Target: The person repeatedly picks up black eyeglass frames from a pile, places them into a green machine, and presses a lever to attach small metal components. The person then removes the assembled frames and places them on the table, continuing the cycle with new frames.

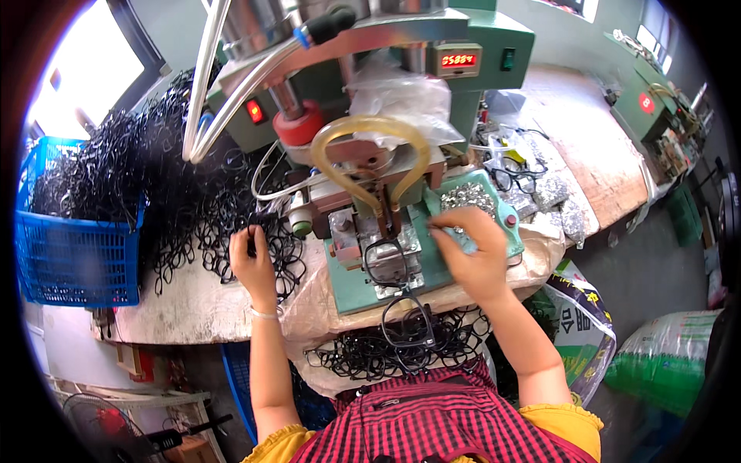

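Apparently the loading step: black plastic eyeglass frame (404, 298) on green metal press (351, 291), left hand (253, 266) curled by tangled black frames (220, 212), right hand (477, 251) by small silver metal parts (467, 197), cannot tell if either grips anything; next likely calls for careful alignment.

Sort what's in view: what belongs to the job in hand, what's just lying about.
Apparently in the job:
- eyeglass frame at the machine
- small metal parts in the green tray, near the right hand
- black pile by the left hand

Probably just lying about:
- clear plastic bag
- green-and-white sack
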{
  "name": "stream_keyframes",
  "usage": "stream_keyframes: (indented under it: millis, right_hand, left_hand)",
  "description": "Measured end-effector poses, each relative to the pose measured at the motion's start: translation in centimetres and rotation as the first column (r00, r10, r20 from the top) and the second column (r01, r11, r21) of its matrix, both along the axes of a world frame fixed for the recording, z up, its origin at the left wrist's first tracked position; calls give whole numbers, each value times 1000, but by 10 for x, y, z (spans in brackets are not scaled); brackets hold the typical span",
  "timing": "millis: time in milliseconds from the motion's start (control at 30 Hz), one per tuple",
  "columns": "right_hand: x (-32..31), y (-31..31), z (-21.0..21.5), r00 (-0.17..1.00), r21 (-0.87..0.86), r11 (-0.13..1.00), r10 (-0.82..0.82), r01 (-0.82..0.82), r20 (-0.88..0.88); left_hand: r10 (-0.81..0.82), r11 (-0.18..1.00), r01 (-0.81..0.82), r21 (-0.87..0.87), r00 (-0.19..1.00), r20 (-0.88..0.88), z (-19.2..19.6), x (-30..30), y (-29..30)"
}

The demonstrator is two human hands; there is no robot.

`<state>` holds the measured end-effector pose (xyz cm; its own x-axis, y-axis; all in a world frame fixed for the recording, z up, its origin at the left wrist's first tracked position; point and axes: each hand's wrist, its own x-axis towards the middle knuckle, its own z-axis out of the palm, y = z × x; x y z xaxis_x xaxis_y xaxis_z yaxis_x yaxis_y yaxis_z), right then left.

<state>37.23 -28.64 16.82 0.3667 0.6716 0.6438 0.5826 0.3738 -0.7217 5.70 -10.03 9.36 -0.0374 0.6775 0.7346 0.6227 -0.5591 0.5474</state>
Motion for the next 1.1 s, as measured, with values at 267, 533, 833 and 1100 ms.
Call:
stream_keyframes:
  millis: [267, 533, 833, 1100]
  right_hand:
    - [-32, 23, -21, 910, -27, 996, 70, -89, -409]
    - [-45, 23, -2, 678, 32, 951, 242, -306, -694]
    - [22, 5, -9, 970, -176, 983, -85, 45, -228]
    - [59, -26, -76, 910, -289, 880, -293, 376, 293]
  left_hand:
    - [-168, 869, 466, -165, 593, 788, -6, 40, -78]
    - [-678, 727, 663, 179, 651, 342, 132, 91, -101]
    - [-777, 573, 811, 118, 583, -237, 88, 102, -118]
    - [-773, 577, 814, 63, 570, -280, 86, 109, -122]
